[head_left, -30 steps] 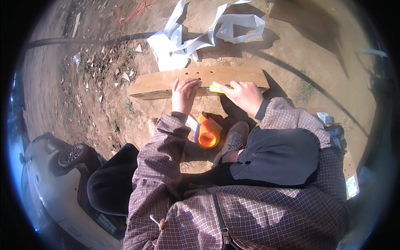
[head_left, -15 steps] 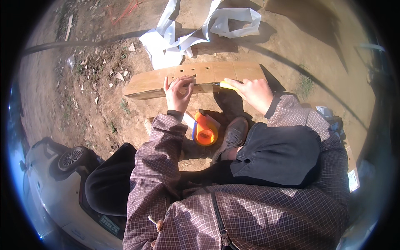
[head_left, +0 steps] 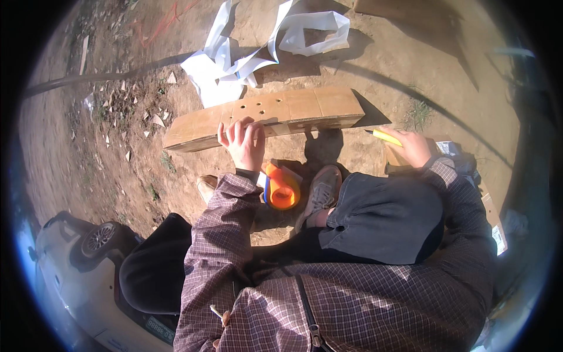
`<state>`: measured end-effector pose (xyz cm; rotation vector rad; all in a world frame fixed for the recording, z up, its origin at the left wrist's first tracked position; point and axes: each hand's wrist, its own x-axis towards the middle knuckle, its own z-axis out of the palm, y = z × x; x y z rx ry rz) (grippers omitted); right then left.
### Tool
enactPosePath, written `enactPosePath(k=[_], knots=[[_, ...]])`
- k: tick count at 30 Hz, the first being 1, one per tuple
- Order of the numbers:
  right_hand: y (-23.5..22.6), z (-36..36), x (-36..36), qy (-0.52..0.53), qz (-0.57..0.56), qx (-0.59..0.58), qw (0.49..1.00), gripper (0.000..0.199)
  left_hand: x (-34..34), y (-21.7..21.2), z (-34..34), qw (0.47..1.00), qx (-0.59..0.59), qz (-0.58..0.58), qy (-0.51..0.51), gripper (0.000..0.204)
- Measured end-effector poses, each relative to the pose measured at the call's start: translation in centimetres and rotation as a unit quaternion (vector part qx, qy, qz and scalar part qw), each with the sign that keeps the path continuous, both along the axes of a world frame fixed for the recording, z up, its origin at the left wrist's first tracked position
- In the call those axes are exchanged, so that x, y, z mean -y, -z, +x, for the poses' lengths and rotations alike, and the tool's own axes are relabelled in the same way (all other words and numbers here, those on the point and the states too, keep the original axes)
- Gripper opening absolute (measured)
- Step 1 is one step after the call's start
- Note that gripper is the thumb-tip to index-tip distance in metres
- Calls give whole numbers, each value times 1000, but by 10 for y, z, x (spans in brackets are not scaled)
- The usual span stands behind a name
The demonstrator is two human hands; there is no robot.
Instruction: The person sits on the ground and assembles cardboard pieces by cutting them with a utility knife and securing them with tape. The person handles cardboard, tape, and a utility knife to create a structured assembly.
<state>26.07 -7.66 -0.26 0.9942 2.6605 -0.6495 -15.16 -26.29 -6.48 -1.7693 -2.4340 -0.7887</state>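
A long brown cardboard box [head_left: 328,104] lies on the dirt in front of me, with several small round holes in its top. My left hand [head_left: 244,145] grips its near edge left of the middle, the fingers bent over the top. Off the box's right end, my right hand [head_left: 414,149] is closed around a yellow utility knife [head_left: 387,137] whose dark tip points left. Between my feet sits an orange tape dispenser [head_left: 281,190] with a blue edge, just below my left hand.
White strips of sheeting [head_left: 214,76] lie beyond the box. Small pale scraps [head_left: 157,120] are scattered at left. A flat cardboard sheet [head_left: 419,17] is at the far right, other cardboard [head_left: 397,158] by my right hand. A parked car [head_left: 76,258] stands at lower left.
My right hand has drawn the knife away from the box's near edge, toward the right. My left hand has turned from a loose curl to fingers over the box edge.
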Motion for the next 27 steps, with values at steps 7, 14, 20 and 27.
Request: enactPosePath(k=[7, 14, 20, 27], knots=[[8, -120, 6, -24, 76, -200, 977, 42, 5, 2, 70, 988, 9, -88, 124, 62], [44, -166, -20, -45, -26, -147, 988, 42, -1, 2, 78, 987, -36, -107, 112, 70], [50, -173, -46, -5, 3, -92, 996, 30, 1, 6, 71, 989, -2, -81, 122, 66], [58, -172, -38, -131, -86, -183, 971, 56, 1, 1, 77, 985, 67, -110, 117, 68]])
